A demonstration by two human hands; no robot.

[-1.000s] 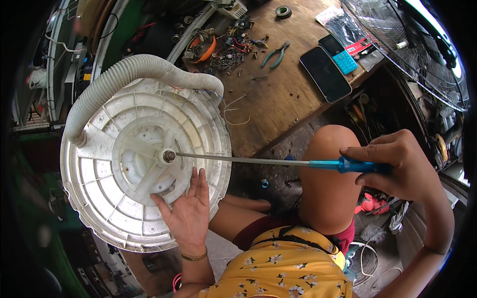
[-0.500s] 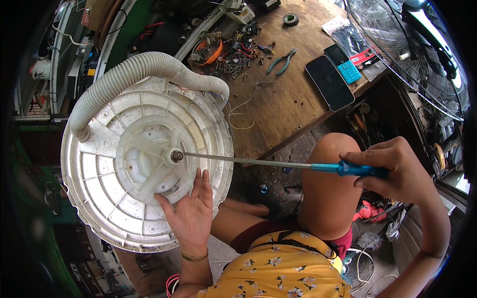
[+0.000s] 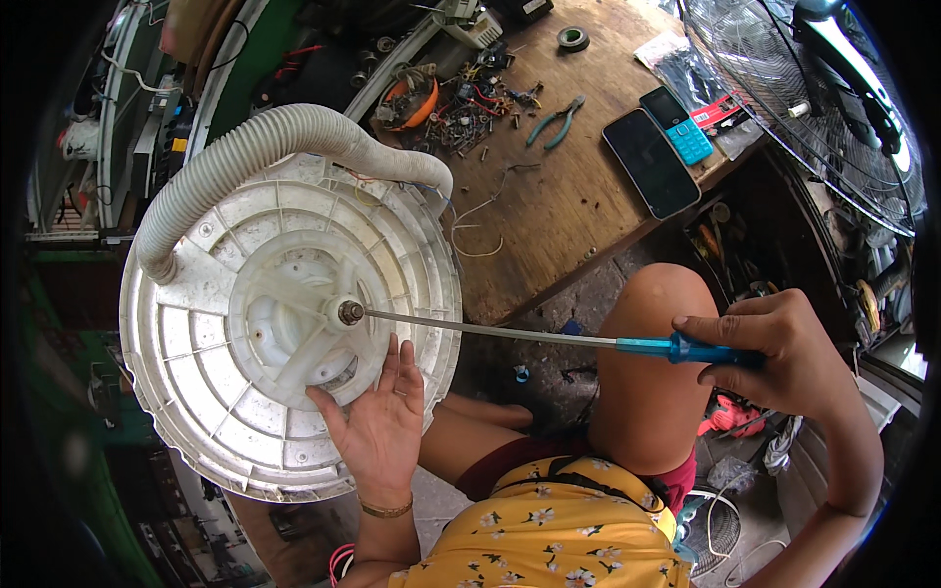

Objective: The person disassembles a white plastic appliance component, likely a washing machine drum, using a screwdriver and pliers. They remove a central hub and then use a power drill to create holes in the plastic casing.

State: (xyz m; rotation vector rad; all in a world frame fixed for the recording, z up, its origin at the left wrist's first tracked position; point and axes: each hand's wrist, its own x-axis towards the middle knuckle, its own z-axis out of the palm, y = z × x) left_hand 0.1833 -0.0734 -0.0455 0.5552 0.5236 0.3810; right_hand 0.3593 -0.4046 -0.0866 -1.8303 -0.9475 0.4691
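Observation:
A round, white plastic washing-machine tub base (image 3: 206,363) stands to the left, its ribbed underside toward me. At its middle a translucent pulley wheel (image 3: 284,377) surrounds a metal shaft end with a nut (image 3: 350,312). In my right hand (image 3: 779,348) is a long screwdriver (image 3: 696,350), held by its blue handle. The screwdriver's tip reaches the nut; exact contact is too small to make out. Palm up, my left hand (image 3: 380,436) has its fingers stretched out, thumb and fingertips against the pulley's lower rim. A grey corrugated hose (image 3: 260,132) arches over the tub base.
On the wooden table (image 3: 549,230) lie pliers (image 3: 556,122), a smartphone (image 3: 650,162), a blue keypad phone (image 3: 686,142), a roll of tape (image 3: 573,39) and a heap of screws (image 3: 466,122). A fan cage (image 3: 784,108) stands at the upper right. My bent knee (image 3: 657,333) is below the screwdriver shaft.
My right hand has dropped slightly toward me, tilting the screwdriver handle down a little. The tip remains at the nut. My left hand and the tub base have barely shifted.

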